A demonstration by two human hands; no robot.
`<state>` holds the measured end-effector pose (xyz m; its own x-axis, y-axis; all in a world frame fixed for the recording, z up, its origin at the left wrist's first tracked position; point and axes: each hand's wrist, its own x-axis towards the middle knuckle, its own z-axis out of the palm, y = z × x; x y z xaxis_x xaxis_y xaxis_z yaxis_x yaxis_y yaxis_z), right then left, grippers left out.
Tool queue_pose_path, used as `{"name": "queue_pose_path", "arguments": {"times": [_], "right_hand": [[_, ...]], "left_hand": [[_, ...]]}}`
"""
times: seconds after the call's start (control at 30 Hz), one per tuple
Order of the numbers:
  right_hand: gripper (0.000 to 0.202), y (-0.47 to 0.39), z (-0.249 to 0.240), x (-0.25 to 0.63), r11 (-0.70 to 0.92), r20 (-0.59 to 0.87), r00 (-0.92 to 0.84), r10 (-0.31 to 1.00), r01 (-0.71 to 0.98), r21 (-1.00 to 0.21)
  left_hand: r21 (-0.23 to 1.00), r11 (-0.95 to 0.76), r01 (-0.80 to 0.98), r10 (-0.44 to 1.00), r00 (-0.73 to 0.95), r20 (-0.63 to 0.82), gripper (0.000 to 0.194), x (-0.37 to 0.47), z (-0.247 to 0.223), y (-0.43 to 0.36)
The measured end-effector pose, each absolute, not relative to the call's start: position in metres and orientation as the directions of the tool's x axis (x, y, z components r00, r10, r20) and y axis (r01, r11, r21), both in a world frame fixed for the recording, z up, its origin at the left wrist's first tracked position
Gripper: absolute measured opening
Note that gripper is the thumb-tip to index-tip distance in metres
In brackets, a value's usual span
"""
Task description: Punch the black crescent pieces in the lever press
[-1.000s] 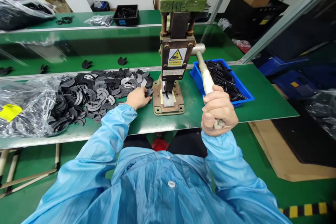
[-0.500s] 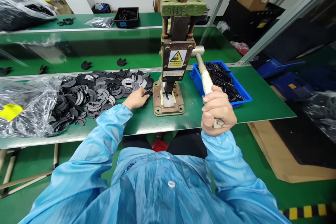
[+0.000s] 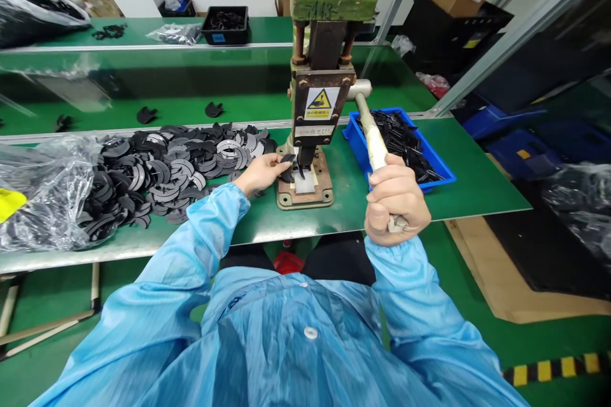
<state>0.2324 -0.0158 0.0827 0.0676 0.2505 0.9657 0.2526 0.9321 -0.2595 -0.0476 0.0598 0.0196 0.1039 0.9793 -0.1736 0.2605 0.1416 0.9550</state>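
The black part (image 3: 287, 158) sits pinched in the fingertips of the left hand (image 3: 261, 173), at the left edge of the press (image 3: 319, 86) base, just under the punch. The right hand (image 3: 394, 199) is closed in a full fist around the near end of the lever (image 3: 371, 133), which slopes up and away to the press head.

To do this well, the part should lie flat and square on the pale plate of the base before any pull, and the left fingers should be well out from under the punch; the yellow warning label on the press makes the same point. A steady pull would seem better than a jerk.

More parts lie in a pile (image 3: 167, 168) to the left on the surface (image 3: 468, 194). A blue tray (image 3: 442, 172) of black pieces stands right of the press.
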Motion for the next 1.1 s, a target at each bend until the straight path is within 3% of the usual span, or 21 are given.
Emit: {"name": "queue_pose_path", "arguments": {"times": [0.27, 0.8, 1.1], "right_hand": [[0.027, -0.017, 0.082, 0.232, 0.924, 0.961, 0.08, 0.266, 0.263, -0.278], [0.032, -0.014, 0.08, 0.236, 0.944, 0.976, 0.051, 0.211, 0.25, -0.217], [0.034, -0.017, 0.08, 0.235, 0.934, 0.969, 0.069, 0.236, 0.261, -0.246]], "left_hand": [[0.949, 0.072, 0.308, 0.988, 0.11, -0.111, 0.031, -0.051, 0.002, 0.071], [0.942, 0.115, 0.317, 0.97, 0.169, -0.175, 0.038, -0.053, 0.003, 0.077], [0.879, 0.247, 0.408, 0.926, 0.166, -0.338, 0.043, -0.052, 0.015, 0.085]]}}
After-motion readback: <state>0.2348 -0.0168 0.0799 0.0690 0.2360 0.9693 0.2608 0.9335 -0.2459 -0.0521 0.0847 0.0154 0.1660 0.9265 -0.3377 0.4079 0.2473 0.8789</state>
